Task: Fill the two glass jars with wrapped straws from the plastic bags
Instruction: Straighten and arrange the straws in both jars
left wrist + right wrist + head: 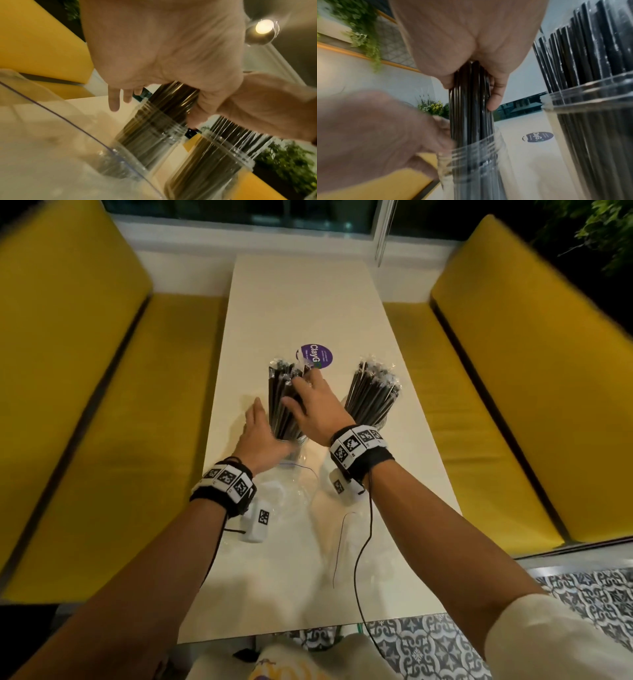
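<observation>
Two glass jars stand on the white table [301,302], both holding black wrapped straws. My right hand [306,397] grips the bundle of straws [282,392] standing in the left jar [296,445]; in the right wrist view its thumb [496,93] and palm wrap the bundle [471,108] above the jar's rim [479,147]. My left hand [258,426] lies with fingers [113,100] straight along the left side of that jar [150,136], blurred by motion. The right jar [375,422] is packed with straws [375,392] and nothing touches it.
Empty clear plastic bags [291,491] lie crumpled on the table under my wrists, one filling the near left wrist view [51,128]. A purple round sticker [317,356] sits behind the jars. Yellow benches [102,405] flank the table. Thin cables [363,542] trail from my right wrist.
</observation>
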The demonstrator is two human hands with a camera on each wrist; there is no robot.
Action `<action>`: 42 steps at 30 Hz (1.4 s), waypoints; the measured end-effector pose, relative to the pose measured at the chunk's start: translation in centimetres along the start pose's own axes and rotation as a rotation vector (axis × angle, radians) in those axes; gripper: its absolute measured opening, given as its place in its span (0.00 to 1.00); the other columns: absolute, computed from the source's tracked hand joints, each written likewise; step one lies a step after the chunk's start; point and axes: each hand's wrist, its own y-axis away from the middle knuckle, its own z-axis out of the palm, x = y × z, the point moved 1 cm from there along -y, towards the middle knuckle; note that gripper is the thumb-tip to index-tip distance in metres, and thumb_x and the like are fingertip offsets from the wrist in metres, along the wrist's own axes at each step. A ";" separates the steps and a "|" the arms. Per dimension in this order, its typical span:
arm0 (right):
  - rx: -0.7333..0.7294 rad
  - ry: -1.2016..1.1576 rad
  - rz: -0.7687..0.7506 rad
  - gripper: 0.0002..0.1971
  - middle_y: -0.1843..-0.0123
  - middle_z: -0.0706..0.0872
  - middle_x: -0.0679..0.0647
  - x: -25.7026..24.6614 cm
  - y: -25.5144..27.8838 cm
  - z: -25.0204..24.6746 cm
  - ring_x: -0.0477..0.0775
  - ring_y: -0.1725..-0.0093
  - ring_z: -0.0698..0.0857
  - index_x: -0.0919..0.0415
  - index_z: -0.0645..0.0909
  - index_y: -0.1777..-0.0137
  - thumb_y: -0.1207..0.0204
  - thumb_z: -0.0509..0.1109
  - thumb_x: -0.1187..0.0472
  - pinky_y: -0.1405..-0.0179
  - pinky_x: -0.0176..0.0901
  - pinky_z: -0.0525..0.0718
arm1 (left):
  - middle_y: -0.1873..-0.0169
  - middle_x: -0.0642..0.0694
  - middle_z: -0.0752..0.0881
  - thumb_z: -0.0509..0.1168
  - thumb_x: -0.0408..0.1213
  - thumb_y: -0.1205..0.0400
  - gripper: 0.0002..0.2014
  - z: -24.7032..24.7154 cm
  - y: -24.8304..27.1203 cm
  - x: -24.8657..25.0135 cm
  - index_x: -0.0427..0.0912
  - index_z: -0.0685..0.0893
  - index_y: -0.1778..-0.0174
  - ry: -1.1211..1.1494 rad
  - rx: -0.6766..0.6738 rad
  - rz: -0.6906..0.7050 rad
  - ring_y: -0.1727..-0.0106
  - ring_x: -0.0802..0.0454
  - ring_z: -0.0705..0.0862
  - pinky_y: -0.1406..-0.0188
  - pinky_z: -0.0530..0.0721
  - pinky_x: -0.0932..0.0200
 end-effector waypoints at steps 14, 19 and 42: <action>0.016 0.049 0.081 0.23 0.33 0.73 0.62 -1.0 -1.3 -1.3 0.67 0.36 0.78 0.57 0.76 0.29 0.17 0.73 0.45 0.36 0.62 0.83 | 0.23 0.44 0.72 0.73 0.78 0.41 0.62 2.0 -2.0 -2.1 0.49 0.64 0.14 -0.055 -0.027 0.028 0.20 0.41 0.70 0.19 0.76 0.38; 0.072 -0.240 0.163 0.08 0.37 0.74 0.57 -0.1 -2.8 -2.9 0.58 0.40 0.77 0.56 0.76 0.38 0.13 0.68 0.57 0.29 0.62 0.79 | 0.23 0.43 0.68 0.79 0.72 0.36 0.61 1.9 -1.6 -1.7 0.46 0.60 0.12 -0.018 -0.045 -0.001 0.19 0.41 0.69 0.17 0.74 0.37; 0.053 -0.045 0.101 0.24 0.28 0.79 0.56 -0.7 -5.0 -4.5 0.67 0.30 0.76 0.44 0.75 0.24 0.17 0.65 0.36 0.29 0.68 0.78 | 0.28 0.45 0.73 0.85 0.63 0.36 0.55 2.2 -1.1 -2.0 0.46 0.67 0.17 0.061 0.026 -0.014 0.23 0.44 0.73 0.19 0.76 0.39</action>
